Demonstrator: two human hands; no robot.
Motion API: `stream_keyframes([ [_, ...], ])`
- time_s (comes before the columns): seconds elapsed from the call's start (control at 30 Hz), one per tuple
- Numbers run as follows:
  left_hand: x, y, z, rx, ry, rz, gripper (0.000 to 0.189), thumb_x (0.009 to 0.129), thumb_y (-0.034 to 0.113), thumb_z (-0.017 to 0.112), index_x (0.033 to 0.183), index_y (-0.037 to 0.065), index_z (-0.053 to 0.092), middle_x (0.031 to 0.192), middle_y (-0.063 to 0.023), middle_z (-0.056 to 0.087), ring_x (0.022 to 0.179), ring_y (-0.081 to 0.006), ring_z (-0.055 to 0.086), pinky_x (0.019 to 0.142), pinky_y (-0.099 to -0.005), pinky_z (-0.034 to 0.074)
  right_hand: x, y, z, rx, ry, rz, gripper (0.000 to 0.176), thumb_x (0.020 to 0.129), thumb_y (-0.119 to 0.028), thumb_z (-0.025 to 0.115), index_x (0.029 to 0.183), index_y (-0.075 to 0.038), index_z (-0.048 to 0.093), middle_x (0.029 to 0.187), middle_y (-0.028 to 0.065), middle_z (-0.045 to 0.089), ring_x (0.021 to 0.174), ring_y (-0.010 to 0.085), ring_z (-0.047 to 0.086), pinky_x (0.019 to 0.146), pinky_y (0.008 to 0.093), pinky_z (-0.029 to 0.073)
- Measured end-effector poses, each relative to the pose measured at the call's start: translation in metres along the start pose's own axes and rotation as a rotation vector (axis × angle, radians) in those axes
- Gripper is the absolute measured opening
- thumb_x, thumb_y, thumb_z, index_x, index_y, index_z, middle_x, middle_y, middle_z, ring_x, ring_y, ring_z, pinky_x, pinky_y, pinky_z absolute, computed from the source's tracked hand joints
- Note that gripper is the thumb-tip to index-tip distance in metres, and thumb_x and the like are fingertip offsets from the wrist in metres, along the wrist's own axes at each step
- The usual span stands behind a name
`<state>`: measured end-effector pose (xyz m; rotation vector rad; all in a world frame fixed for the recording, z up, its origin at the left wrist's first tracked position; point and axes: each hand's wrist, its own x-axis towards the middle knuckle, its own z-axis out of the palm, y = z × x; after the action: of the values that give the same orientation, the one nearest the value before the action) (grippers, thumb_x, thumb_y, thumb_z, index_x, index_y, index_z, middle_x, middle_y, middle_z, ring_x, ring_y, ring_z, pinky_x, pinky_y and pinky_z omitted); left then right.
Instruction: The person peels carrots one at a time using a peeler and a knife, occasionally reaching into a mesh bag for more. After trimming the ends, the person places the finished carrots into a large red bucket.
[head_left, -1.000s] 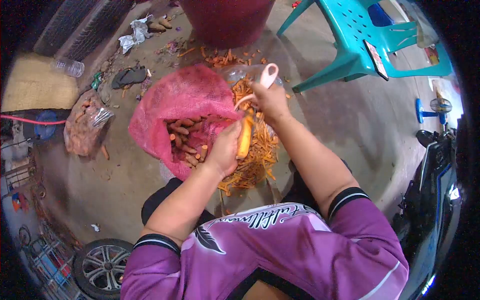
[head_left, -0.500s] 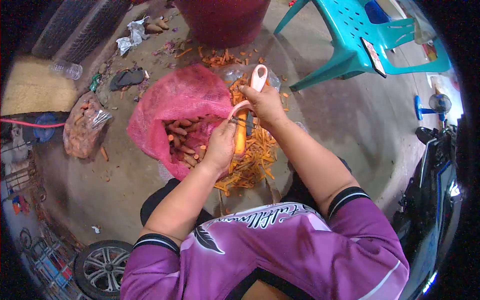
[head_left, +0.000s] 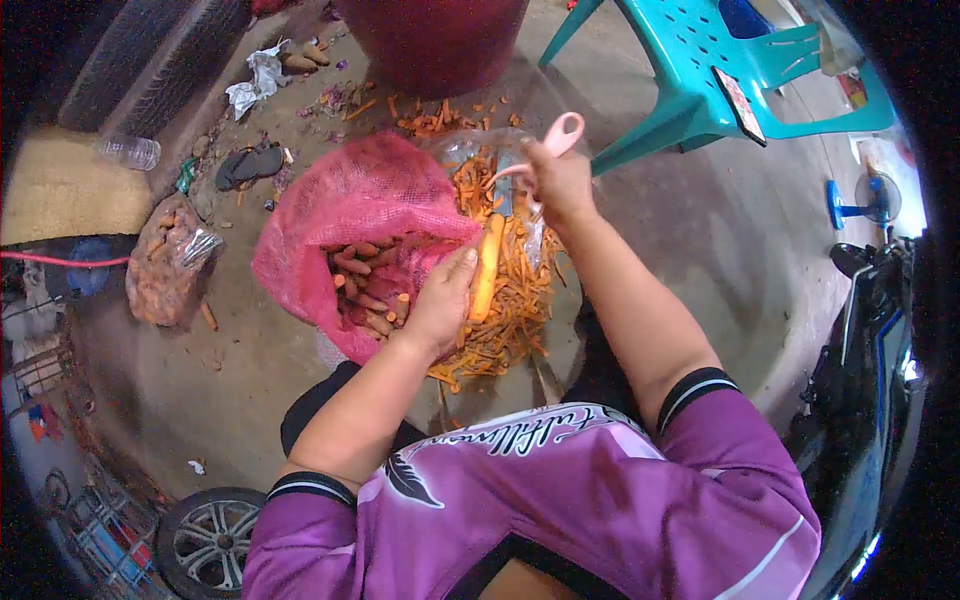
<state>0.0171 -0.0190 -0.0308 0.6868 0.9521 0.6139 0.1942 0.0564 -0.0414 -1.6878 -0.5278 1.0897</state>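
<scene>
My left hand is closed round a peeled orange root, held upright above a pile of orange peelings. In my right hand is a pink-handled peeler, raised up and to the right of the root and apart from it. Left of my left hand lies an open pink mesh sack with several unpeeled roots inside. Clear plastic shows under the peelings.
A dark red tub stands beyond the sack. At the upper right is a teal chair with a phone on it. A bag of roots, a sandal and a wheel are on the left; a motorcycle is at right.
My right hand has moved right with the peeler, away from the root. The root now shows more fully in my left hand, which has hardly moved.
</scene>
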Motion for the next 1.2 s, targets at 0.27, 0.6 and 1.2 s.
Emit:
stream_keyframes([
  [0.27,0.001,-0.015,-0.003,0.321,-0.005,0.116,0.032,0.091,0.024,0.037,0.108,0.0,0.049,0.084,-0.0019,0.052,0.077,-0.0094,0.046,0.072,-0.0228,0.039,0.006,0.012,-0.001,-0.114,0.02,-0.064,0.02,0.071,-0.016,0.062,0.071,0.001,0.051,0.059,0.0055,0.052,0.043,0.0131,0.048,0.039,0.025,0.037],
  [0.6,0.017,0.0,-0.024,-0.46,0.053,-0.131,0.031,0.088,0.032,0.039,0.101,0.006,0.05,0.081,-0.004,0.057,0.063,-0.0132,0.054,0.055,-0.0248,0.045,-0.059,-0.009,0.021,0.133,-0.31,0.176,0.023,0.074,-0.024,0.062,0.076,-0.007,0.047,0.054,-0.0019,0.042,0.04,0.0075,0.039,0.034,0.0204,0.03],
  [1.2,0.003,0.01,0.005,-0.446,-0.096,-0.207,0.03,0.089,0.032,0.033,0.096,0.007,0.048,0.06,-0.0028,0.045,0.046,-0.0135,0.043,0.041,-0.0231,0.035,0.012,0.022,-0.005,0.033,0.099,-0.076,0.023,0.07,-0.02,0.061,0.069,0.002,0.053,0.061,0.0069,0.055,0.048,0.0124,0.051,0.044,0.0262,0.04],
])
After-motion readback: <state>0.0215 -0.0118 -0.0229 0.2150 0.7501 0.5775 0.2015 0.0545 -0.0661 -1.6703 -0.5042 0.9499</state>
